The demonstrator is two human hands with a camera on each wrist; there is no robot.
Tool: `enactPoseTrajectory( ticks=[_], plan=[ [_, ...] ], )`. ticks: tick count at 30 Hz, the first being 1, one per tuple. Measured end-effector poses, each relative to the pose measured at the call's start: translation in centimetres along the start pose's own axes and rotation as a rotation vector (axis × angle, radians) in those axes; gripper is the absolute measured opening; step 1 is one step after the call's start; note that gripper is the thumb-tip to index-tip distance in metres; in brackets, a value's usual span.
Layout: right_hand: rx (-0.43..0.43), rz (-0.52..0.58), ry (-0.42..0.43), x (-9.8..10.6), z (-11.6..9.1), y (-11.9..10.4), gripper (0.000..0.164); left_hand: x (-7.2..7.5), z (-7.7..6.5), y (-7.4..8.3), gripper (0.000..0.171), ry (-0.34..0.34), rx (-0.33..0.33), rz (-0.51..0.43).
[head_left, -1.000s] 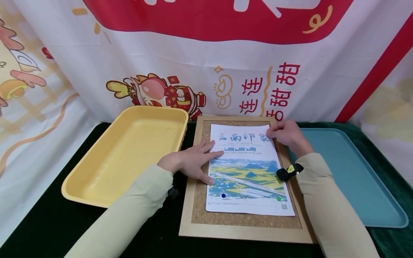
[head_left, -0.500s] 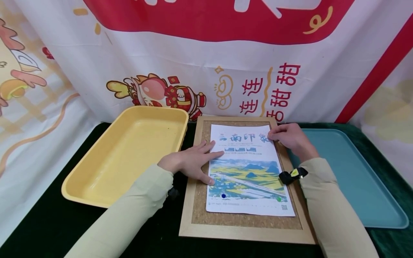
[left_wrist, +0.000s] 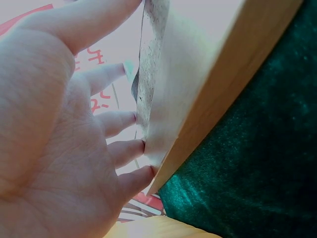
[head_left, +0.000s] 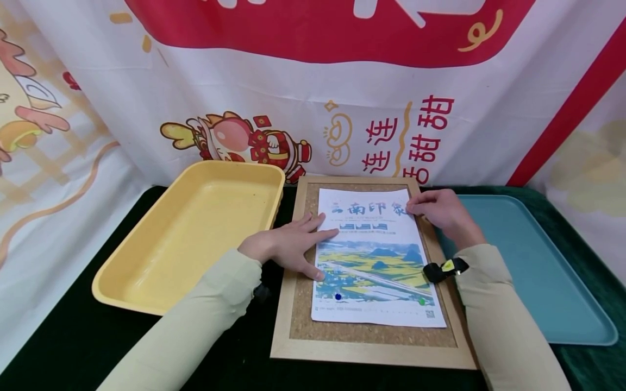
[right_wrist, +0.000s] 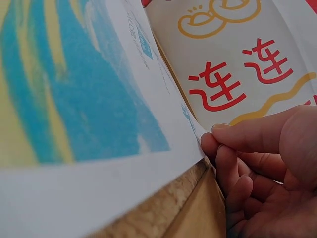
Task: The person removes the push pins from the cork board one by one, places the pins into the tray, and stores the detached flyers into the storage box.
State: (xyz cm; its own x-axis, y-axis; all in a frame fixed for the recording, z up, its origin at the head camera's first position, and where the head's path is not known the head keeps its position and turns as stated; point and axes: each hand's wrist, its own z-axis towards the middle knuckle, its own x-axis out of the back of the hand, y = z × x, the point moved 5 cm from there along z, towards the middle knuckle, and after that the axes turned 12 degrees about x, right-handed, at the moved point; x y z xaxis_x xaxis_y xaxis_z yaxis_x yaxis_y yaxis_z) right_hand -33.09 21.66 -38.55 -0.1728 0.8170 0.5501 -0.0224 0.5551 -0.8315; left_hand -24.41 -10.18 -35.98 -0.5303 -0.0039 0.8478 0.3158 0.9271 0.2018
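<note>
A printed paper poster with a blue and yellow landscape lies on a wood-framed cork board. My left hand rests across the poster's left edge, fingers straight and spread. In the left wrist view its palm shows, fingertips at the board. At the poster's upper right edge, my right hand pinches the paper between thumb and index finger. The right wrist view shows the thumb on top, other fingers curled beneath. A dark blue dot and a green dot sit near the poster's lower corners.
A yellow tray stands left of the board, and a blue tray lies to the right, partly behind the right forearm. Dark green cloth covers the table. A printed white and red banner hangs behind.
My right hand and wrist have shifted slightly right and down in the head view, fingertips staying at the poster's upper right edge. The left hand has stayed in place.
</note>
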Motion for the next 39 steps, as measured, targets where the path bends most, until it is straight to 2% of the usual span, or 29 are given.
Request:
enactPoseTrajectory(
  ticks=[11, 22, 32, 39],
  plan=[
    [-0.025, 0.032, 0.024, 0.1, -0.2, 0.0, 0.036, 0.1, -0.2, 0.0, 0.099, 0.0, -0.002, -0.002],
    [-0.012, 0.03, 0.04, 0.2, -0.3, 0.0, 0.036, 0.0, -0.2, 0.0, 0.099, -0.002, -0.001, -0.007],
    [0.016, 0.076, 0.144, 1.5, -0.8, 0.0, 0.037, 0.0, -0.1, -0.1, 0.099, -0.005, 0.005, -0.004],
    [-0.03, 0.052, 0.198, 3.3, -1.3, 0.8, 0.045, 0.0, 0.0, -0.1, 0.099, 0.0, 0.003, -0.003]
  ],
)
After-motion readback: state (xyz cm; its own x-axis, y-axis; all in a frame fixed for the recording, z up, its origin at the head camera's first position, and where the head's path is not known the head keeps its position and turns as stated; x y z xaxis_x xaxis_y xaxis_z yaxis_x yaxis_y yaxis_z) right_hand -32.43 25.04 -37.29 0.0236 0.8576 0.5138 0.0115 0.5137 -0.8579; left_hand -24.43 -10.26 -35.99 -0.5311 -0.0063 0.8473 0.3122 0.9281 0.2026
